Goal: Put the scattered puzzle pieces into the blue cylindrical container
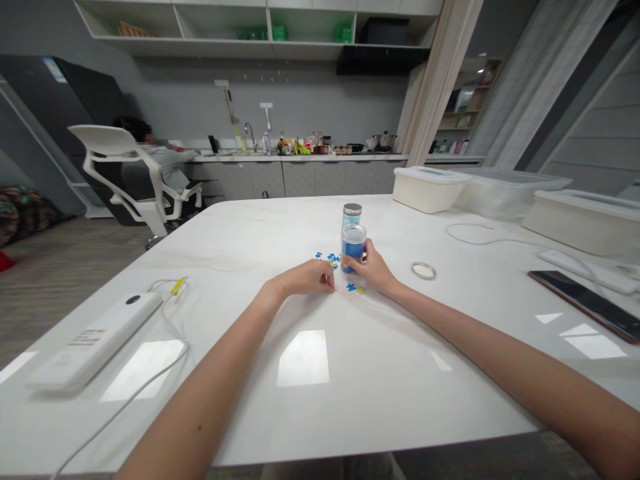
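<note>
A clear jar (353, 241) with a blue picture on its side stands upright and open on the white table, and my right hand (373, 268) is wrapped round its right side. To its left, my left hand (314, 277) is closed in a pinch low over the tabletop; a small pale bit shows at its fingertips, too small to name. Blue jigsaw puzzle pieces (332, 257) lie behind my left hand, partly hidden by it. Between my hands and nearer me are a blue puzzle piece (351, 287) and a yellow puzzle piece (361, 291).
A second, lidded jar (352, 213) stands just behind. A round lid (423, 270) lies to the right, with a phone (585, 303) farther over. Storage boxes (430, 189) line the back right. A power strip (100, 340) and cable lie left. A person (167, 167) sits beyond.
</note>
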Demonstrator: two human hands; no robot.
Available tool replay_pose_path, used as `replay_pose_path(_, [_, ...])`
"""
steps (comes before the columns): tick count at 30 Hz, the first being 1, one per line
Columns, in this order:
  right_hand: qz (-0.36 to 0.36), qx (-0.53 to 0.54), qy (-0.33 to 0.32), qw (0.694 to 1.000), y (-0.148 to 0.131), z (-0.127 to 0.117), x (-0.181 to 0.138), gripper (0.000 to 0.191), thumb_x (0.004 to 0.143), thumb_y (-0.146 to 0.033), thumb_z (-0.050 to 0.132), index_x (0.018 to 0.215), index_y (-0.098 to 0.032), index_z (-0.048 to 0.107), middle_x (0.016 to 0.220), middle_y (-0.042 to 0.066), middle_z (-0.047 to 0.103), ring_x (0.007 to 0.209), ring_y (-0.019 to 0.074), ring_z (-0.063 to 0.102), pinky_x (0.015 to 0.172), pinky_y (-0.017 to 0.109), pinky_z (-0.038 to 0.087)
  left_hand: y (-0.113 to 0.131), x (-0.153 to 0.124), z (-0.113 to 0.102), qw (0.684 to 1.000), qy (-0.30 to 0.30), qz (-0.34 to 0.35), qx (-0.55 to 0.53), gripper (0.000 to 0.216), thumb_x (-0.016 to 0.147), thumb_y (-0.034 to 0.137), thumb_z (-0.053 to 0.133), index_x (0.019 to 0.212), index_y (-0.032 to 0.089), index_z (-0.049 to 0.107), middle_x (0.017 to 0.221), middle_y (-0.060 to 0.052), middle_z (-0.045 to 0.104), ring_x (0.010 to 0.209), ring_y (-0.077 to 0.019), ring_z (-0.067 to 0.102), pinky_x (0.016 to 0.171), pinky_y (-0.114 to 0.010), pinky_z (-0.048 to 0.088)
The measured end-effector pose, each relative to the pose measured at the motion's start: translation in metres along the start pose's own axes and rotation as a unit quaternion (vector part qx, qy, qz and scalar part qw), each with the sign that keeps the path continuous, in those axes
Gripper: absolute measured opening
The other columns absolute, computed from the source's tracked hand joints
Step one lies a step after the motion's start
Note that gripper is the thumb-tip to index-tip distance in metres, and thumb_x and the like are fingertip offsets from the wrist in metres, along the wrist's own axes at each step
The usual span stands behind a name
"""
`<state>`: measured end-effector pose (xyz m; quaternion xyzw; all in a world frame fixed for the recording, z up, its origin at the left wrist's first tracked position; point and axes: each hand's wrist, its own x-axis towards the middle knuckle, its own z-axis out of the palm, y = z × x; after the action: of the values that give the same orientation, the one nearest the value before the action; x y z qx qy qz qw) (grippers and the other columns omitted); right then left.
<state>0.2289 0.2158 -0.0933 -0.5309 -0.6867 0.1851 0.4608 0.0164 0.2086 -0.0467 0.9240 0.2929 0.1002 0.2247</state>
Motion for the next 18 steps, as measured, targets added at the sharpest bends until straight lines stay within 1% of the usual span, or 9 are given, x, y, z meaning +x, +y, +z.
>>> replay_pose_path(3, [-0.040, -0.007, -0.017, 0.999, -0.006, -0.002, -0.004, 0.043, 0.077, -0.053, 0.062, 0.100, -0.021, 0.044, 0.092, 0.005, 0.059, 0.081, 0.0219, 0.056, 0.073, 0.037, 0.048, -0.006, -0.004, -0.005, 1.000, -0.010, -0.017, -0.012, 0.010, 0.078, 0.019, 0.061, 0.083, 0.017, 0.069, 0.081, -0.002, 0.069, 0.074, -0.0143, 0.063, 0.070, -0.023, 0.047])
replay_pose_path(7, [-0.082, -0.009, -0.036, 0.996, -0.011, -0.002, -0.008, 0.043, 0.079, -0.051, 0.063, 0.103, -0.021, 0.046, 0.098, 0.007, 0.062, 0.087, 0.0243, 0.058, 0.075, 0.037, 0.049, -0.007, -0.006, -0.003, 0.999, -0.006, -0.041, -0.023, 0.024, 0.076, 0.028, 0.064, 0.097, 0.020, 0.071, 0.080, -0.001, 0.066, 0.071, -0.0146, 0.061, 0.065, -0.023, 0.046])
replay_pose_path(9, [-0.095, -0.017, -0.041, 0.995, -0.011, -0.002, -0.009, 0.042, 0.079, -0.050, 0.063, 0.104, -0.021, 0.046, 0.100, 0.008, 0.063, 0.088, 0.0251, 0.059, 0.076, 0.038, 0.049, -0.003, -0.005, -0.001, 0.999, -0.009, -0.033, -0.034, 0.022, 0.075, 0.029, 0.065, 0.095, 0.021, 0.072, 0.081, -0.001, 0.065, 0.071, -0.0147, 0.060, 0.065, -0.024, 0.046])
replay_pose_path(12, [-0.108, -0.018, -0.044, 0.993, -0.011, -0.001, -0.009, 0.041, 0.081, -0.049, 0.062, 0.105, -0.021, 0.046, 0.102, 0.009, 0.063, 0.089, 0.0255, 0.059, 0.077, 0.039, 0.049, 0.002, -0.004, -0.001, 0.998, -0.015, -0.015, -0.052, 0.012, 0.075, 0.025, 0.064, 0.084, 0.021, 0.071, 0.083, -0.002, 0.065, 0.072, -0.0148, 0.059, 0.067, -0.025, 0.047])
replay_pose_path(14, [-0.116, -0.020, -0.046, 0.992, -0.012, -0.001, -0.009, 0.040, 0.081, -0.048, 0.061, 0.106, -0.020, 0.046, 0.103, 0.009, 0.063, 0.090, 0.0257, 0.059, 0.078, 0.039, 0.048, 0.004, -0.006, -0.005, 0.996, -0.025, -0.012, -0.079, 0.006, 0.074, 0.022, 0.064, 0.078, 0.020, 0.069, 0.081, -0.001, 0.066, 0.071, -0.0144, 0.059, 0.067, -0.025, 0.046])
replay_pose_path(16, [-0.124, -0.023, -0.049, 0.991, -0.013, -0.002, -0.010, 0.040, 0.081, -0.047, 0.060, 0.107, -0.020, 0.047, 0.103, 0.010, 0.063, 0.092, 0.0262, 0.059, 0.080, 0.040, 0.048, 0.004, -0.009, -0.012, 0.991, -0.031, -0.010, -0.129, 0.006, 0.074, 0.024, 0.066, 0.076, 0.019, 0.067, 0.078, -0.001, 0.067, 0.071, -0.0142, 0.060, 0.066, -0.025, 0.046])
replay_pose_path(17, [-0.128, -0.024, -0.049, 0.990, -0.013, -0.003, -0.010, 0.040, 0.082, -0.047, 0.061, 0.108, -0.020, 0.048, 0.104, 0.010, 0.063, 0.093, 0.0266, 0.059, 0.080, 0.040, 0.048, 0.003, -0.010, -0.016, 0.986, -0.019, -0.009, -0.167, 0.008, 0.074, 0.026, 0.068, 0.076, 0.018, 0.067, 0.077, -0.001, 0.068, 0.072, -0.0145, 0.061, 0.067, -0.025, 0.046])
replay_pose_path(18, [-0.134, -0.025, -0.051, 0.989, -0.014, -0.003, -0.010, 0.041, 0.082, -0.046, 0.061, 0.109, -0.019, 0.048, 0.105, 0.010, 0.063, 0.093, 0.0270, 0.059, 0.081, 0.040, 0.048, 0.003, -0.011, -0.019, 0.977, 0.012, -0.009, -0.212, 0.012, 0.074, 0.029, 0.070, 0.076, 0.018, 0.067, 0.077, -0.002, 0.068, 0.073, -0.0150, 0.062, 0.068, -0.026, 0.047])
